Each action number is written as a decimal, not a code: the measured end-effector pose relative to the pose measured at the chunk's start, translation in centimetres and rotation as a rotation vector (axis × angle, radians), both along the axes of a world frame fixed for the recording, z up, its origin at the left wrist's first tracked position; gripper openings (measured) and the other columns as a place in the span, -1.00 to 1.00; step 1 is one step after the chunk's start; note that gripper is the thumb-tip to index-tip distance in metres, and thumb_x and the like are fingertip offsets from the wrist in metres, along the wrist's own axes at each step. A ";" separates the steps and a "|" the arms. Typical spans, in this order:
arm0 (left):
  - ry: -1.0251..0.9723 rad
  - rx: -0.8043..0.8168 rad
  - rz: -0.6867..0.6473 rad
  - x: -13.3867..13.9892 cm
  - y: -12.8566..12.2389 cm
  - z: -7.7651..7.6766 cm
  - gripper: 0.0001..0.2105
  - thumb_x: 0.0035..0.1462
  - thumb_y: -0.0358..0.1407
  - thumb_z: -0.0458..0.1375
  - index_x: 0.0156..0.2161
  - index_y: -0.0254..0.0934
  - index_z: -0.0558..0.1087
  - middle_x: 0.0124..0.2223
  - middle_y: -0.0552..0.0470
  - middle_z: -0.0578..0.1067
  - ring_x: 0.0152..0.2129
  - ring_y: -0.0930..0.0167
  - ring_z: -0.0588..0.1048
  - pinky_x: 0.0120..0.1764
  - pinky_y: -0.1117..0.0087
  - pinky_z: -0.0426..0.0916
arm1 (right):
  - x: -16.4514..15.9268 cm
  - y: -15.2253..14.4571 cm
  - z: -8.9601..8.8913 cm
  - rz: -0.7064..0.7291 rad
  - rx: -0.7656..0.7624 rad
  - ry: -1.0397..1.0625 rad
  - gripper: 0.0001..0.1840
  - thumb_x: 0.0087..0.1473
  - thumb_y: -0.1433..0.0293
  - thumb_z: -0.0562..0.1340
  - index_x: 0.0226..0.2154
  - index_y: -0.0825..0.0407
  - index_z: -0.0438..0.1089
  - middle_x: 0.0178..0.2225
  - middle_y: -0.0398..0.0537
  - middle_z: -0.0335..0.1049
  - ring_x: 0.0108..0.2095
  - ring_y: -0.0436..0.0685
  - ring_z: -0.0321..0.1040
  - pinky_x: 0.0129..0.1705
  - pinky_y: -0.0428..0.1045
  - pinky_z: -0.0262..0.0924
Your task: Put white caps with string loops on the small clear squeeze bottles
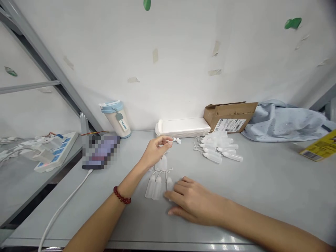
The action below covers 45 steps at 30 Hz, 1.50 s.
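My left hand (156, 151) reaches over the desk with thumb and fingertips pinched together. What sits in the pinch is too small to make out; just past it lies a small white piece (177, 140). Under that hand is a translucent plastic tube (163, 163) with a thin white cord. Nearer me, a pair of similar tubes (153, 188) lie side by side. My right hand (190, 201) rests low over the desk, fingers loosely apart and slightly bent. Its index fingertip touches or overlaps a single corded tube (169, 183), partly hidden.
Farther right lies a heap of several tubes (215, 143). Along the wall stand a tumbler (117, 120), a long white stack (183, 126), a cardboard box (231, 113) and blue cloth (286, 120). A phone (102, 154), power strip (59, 154) and yellow box (320, 147) flank the desk.
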<state>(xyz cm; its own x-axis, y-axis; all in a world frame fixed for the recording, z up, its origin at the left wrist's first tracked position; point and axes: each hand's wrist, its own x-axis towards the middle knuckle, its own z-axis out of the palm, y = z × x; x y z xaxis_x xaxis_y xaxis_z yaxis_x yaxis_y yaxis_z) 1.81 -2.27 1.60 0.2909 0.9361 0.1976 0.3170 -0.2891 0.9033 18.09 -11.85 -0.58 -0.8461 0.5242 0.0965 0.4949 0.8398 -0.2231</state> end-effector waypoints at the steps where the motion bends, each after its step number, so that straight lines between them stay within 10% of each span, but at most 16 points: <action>1: 0.006 0.002 0.023 -0.1 -0.1 -0.1 -0.76 0.07 -0.18 0.08 -0.21 -0.28 0.43 -0.31 0.00 0.47 -0.29 0.37 0.44 -0.28 0.40 0.30 | 0.1 0.1 -0.1 -0.001 0.008 0.001 -0.66 0.20 0.18 0.01 -0.17 0.07 0.31 -0.38 -0.02 0.38 -0.33 0.08 0.29 -0.22 -0.03 0.10; 31: 0.133 -0.321 0.096 0.2 -1.8 0.7 -0.81 -0.01 -0.20 0.05 -0.37 -0.30 0.40 -0.47 0.06 0.44 -0.59 0.49 0.32 -0.55 0.49 0.16 | 2.5 2.1 0.3 -0.137 0.764 0.165 -0.76 0.06 0.63 0.03 -0.28 0.16 0.35 -0.61 -0.09 0.22 -0.57 0.03 0.13 -0.53 -0.04 -0.06; 45: -0.251 -0.505 -0.192 0.3 -2.7 1.7 -0.81 0.01 -0.24 0.11 -0.44 -0.35 0.44 -0.51 0.06 0.34 -0.56 0.51 0.29 -0.49 0.47 0.19 | 1.8 1.2 0.6 -0.189 0.681 0.547 -0.88 0.08 0.54 0.13 -0.27 0.11 0.30 -0.60 -0.13 0.35 -0.52 0.02 0.32 -0.49 -0.09 0.18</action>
<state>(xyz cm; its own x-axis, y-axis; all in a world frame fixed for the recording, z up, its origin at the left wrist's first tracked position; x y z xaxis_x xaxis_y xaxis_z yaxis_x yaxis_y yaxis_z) 2.10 -4.95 3.27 0.4659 0.8676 -0.1738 0.0608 0.1646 0.9845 19.94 -10.60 0.04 -0.4952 0.3319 0.8029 0.6091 0.7916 0.0484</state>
